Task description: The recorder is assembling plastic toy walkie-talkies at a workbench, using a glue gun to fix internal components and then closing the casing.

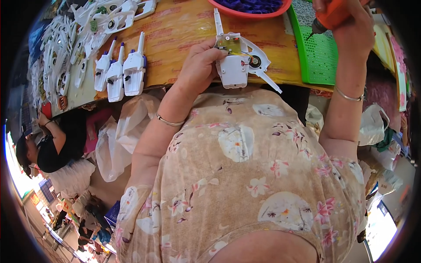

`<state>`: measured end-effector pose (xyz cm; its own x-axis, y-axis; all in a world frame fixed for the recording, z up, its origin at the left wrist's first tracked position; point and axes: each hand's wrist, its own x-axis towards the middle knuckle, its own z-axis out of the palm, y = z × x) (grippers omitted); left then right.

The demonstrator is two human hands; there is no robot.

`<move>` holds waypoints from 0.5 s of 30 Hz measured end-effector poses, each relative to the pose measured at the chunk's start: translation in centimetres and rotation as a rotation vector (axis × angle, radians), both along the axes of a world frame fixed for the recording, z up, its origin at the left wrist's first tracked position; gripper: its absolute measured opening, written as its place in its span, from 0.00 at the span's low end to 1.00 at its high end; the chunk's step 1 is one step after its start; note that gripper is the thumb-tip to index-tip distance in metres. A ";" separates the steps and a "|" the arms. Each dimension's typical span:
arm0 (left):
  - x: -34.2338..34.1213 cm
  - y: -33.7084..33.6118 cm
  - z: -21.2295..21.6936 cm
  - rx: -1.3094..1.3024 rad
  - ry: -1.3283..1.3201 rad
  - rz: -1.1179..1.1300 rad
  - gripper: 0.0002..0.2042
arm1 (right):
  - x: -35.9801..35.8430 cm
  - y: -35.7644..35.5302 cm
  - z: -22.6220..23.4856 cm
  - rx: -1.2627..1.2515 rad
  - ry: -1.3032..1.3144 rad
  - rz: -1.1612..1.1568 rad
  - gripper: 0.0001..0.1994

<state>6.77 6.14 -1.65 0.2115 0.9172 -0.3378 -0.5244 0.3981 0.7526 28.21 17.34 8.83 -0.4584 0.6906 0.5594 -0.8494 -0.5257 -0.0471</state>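
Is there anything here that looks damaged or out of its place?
Nothing looks damaged. The white plastic housing in the left hand lies open with its circuit board and wires exposed, unlike the three closed units lined up on the table.

White plastic casing (234,61), green circuit board inside. Orange screwdriver (332,16), far right. Green perforated tray (320,57). Red bowl (250,13), purple contents. Yellow-brown table (180,30). White casings (120,70), left. Beige dress (245,175), pink floral pattern.
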 end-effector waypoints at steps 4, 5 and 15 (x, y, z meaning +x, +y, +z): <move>0.6 0.7 -0.7 -0.028 0.040 -0.023 0.16 | 3.3 -2.1 2.0 0.402 -0.980 -0.764 0.32; 0.8 0.9 -0.9 -0.039 0.051 -0.032 0.16 | 3.9 -2.2 2.1 0.358 -1.035 -0.736 0.33; 1.4 -0.1 0.7 -0.060 0.049 -0.009 0.19 | 6.0 -1.3 2.7 0.486 -1.171 -0.612 0.23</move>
<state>8.20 6.01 -0.95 0.2019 0.8928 -0.4026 -0.4836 0.4483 0.7518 34.18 16.07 11.56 -0.5191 0.7982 0.3055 -0.2774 0.1808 -0.9436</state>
